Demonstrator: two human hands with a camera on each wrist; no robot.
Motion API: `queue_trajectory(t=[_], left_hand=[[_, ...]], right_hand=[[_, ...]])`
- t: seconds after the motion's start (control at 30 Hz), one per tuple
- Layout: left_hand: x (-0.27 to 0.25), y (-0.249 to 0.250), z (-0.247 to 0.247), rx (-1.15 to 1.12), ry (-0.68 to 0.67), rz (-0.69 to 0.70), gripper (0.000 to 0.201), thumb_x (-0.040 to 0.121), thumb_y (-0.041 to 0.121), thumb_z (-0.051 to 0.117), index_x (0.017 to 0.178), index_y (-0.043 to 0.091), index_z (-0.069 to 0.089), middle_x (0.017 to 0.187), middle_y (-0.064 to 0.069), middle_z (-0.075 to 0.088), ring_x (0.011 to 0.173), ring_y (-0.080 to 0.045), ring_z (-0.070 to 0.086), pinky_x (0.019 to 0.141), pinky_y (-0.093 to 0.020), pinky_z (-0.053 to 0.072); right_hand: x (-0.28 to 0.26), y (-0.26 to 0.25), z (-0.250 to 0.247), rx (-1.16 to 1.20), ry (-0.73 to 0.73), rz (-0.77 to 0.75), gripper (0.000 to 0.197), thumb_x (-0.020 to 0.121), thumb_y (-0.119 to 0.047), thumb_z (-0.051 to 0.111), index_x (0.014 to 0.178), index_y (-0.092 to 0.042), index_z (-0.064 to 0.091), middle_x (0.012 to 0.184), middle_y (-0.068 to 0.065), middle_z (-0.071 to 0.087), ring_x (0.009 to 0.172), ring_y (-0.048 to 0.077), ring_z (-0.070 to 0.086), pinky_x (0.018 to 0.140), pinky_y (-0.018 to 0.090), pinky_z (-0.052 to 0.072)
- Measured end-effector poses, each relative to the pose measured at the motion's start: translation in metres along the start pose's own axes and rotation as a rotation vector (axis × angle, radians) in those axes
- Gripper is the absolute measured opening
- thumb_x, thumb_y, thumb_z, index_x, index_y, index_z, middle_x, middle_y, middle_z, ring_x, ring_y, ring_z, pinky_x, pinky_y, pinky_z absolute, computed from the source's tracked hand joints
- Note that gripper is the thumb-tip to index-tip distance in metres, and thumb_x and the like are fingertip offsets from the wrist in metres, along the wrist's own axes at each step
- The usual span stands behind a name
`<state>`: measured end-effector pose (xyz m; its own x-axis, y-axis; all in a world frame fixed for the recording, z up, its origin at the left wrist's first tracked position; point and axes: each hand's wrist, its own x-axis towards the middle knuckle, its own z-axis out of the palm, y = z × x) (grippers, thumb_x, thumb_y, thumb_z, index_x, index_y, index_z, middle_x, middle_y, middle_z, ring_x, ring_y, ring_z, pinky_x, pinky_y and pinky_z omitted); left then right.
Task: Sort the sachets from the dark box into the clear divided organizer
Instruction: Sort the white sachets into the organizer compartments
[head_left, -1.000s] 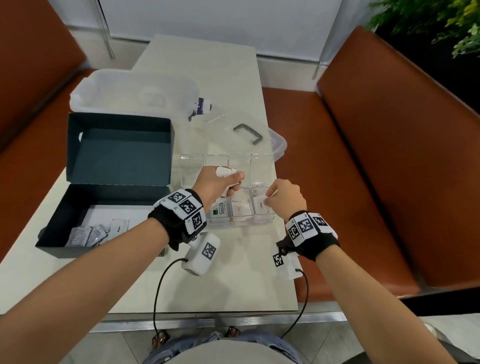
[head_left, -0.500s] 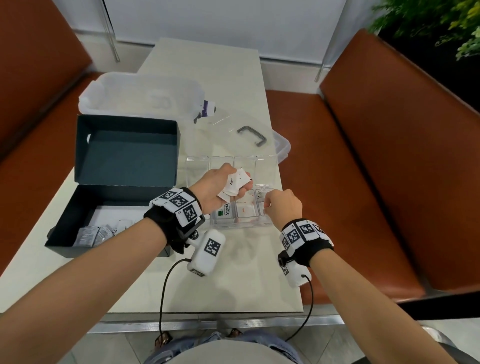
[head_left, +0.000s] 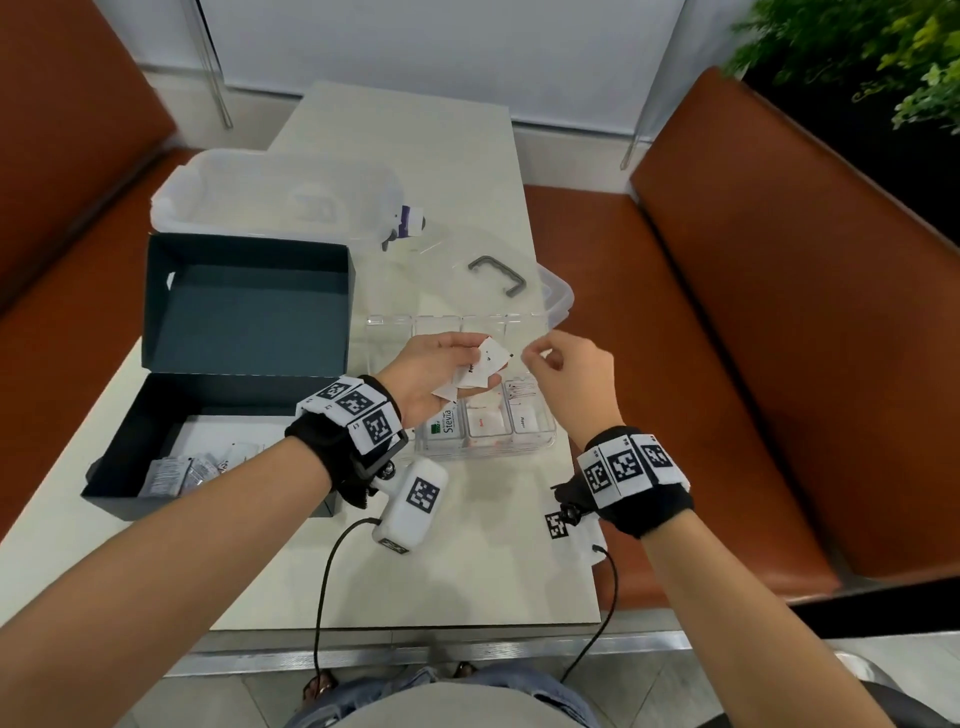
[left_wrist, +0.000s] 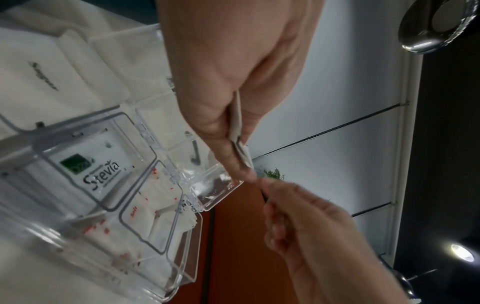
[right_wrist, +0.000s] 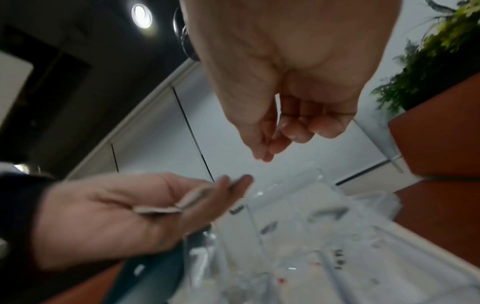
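Observation:
My left hand (head_left: 467, 358) hovers palm-up over the clear divided organizer (head_left: 488, 452) and grips several white sachets (head_left: 485, 364), fanned between thumb and fingers. The left wrist view shows them edge-on as sachets (left_wrist: 237, 123) in the left hand (left_wrist: 233, 144). My right hand (head_left: 530, 356) hangs just right of them, fingers curled and thumb near forefinger, holding nothing; the right hand (right_wrist: 265, 156) looks the same from its wrist. A Stevia sachet (head_left: 447, 423) and white sachets fill the organizer's near compartments. The dark box (head_left: 208, 415) lies open at left, with several sachets (head_left: 176, 473) inside.
A clear plastic tub (head_left: 280, 202) stands behind the dark box. A clear lid with a grey handle (head_left: 496, 275) lies behind the organizer. Orange benches (head_left: 727, 364) flank the table. Camera cables hang over the table's near edge (head_left: 415, 623).
My left hand has risen and turned palm-up, fanning out its sachets. My right hand has lifted out of the organizer's right compartment to beside those sachets.

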<state>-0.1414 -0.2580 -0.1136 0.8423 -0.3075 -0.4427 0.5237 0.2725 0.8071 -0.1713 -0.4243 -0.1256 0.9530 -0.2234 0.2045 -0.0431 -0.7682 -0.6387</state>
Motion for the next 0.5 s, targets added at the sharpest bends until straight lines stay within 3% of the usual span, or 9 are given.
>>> queue_trajectory(t=[0.07,0.17,0.23,0.3,0.4,0.5], left_hand=[[0.001,-0.003,0.003,0.028,0.020,0.038,0.016,0.090,-0.010,0.056,0.101,0.001,0.061,0.091,-0.016,0.065,0.079,-0.026,0.065,0.064,-0.034,0.061],[0.003,-0.007,0.005,0.099,0.077,0.080,0.024,0.086,-0.009,0.062,0.104,0.007,0.058,0.083,-0.010,0.066,0.068,-0.017,0.064,0.065,-0.031,0.055],[0.004,-0.009,0.006,0.064,0.099,0.087,0.020,0.085,-0.006,0.065,0.099,0.007,0.058,0.081,-0.010,0.067,0.060,-0.014,0.066,0.058,-0.024,0.056],[0.004,-0.011,0.007,0.046,0.098,0.085,0.008,0.088,0.002,0.066,0.092,0.007,0.061,0.082,-0.009,0.067,0.056,-0.011,0.067,0.053,-0.021,0.054],[0.003,-0.012,0.006,0.053,0.098,0.046,0.008,0.095,0.012,0.059,0.096,0.005,0.063,0.087,-0.010,0.064,0.066,-0.016,0.066,0.054,-0.023,0.055],[0.001,-0.010,0.006,0.050,0.104,0.014,0.008,0.096,0.008,0.055,0.095,0.004,0.062,0.090,-0.012,0.064,0.072,-0.021,0.063,0.056,-0.026,0.058]], right_hand=[[-0.006,-0.015,0.000,0.160,0.011,0.013,0.017,0.088,-0.034,0.064,0.090,-0.017,0.065,0.057,-0.011,0.053,0.050,-0.004,0.051,0.051,0.003,0.036],[-0.013,-0.026,0.006,0.305,-0.101,0.090,0.039,0.077,-0.043,0.074,0.106,-0.023,0.057,0.071,-0.009,0.059,0.063,-0.003,0.057,0.053,0.006,0.040],[-0.013,-0.027,0.010,0.345,-0.131,0.130,0.045,0.074,-0.035,0.079,0.110,-0.023,0.055,0.076,-0.006,0.060,0.069,0.003,0.059,0.062,0.018,0.049],[-0.012,-0.025,0.011,0.383,-0.126,0.162,0.039,0.074,-0.023,0.080,0.106,-0.022,0.059,0.073,-0.004,0.064,0.068,0.008,0.063,0.069,0.029,0.057],[-0.009,-0.021,0.011,0.407,-0.125,0.199,0.029,0.076,-0.015,0.078,0.099,-0.021,0.063,0.070,0.001,0.070,0.062,0.006,0.065,0.070,0.029,0.058],[-0.007,-0.018,0.011,0.449,-0.147,0.254,0.026,0.075,-0.013,0.076,0.097,-0.021,0.065,0.075,0.006,0.072,0.061,0.008,0.066,0.065,0.026,0.057]])
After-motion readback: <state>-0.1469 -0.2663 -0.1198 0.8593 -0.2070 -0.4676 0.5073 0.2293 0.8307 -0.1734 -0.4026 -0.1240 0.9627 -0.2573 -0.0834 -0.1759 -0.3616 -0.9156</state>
